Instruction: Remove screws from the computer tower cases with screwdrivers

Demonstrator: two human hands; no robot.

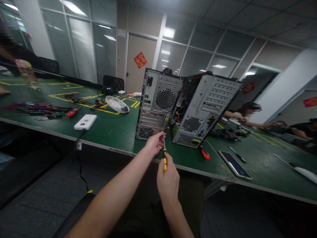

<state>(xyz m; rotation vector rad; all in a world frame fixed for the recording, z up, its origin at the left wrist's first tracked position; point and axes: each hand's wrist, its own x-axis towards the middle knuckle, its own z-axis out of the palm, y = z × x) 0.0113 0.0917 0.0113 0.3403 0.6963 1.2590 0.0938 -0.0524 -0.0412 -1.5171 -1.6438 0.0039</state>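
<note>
Two computer towers stand upright on the green table, the left case [158,99] and the tilted-looking right case [200,109], rear panels facing me. My right hand [168,175] is wrapped round the yellow and black handle of a screwdriver [165,163], its shaft pointing up to the lower right edge of the left case. My left hand [156,143] is at that same edge, fingers closed beside the shaft near its tip. Whether it pinches the shaft or some small part is hidden.
A white power bank [85,122] with a cable, a white basket [117,104], bundled wires [37,109] and a red tool [72,112] lie left. Right are another red tool [204,153], a phone [234,164] and a pen [237,154]. Other people's hands work beyond.
</note>
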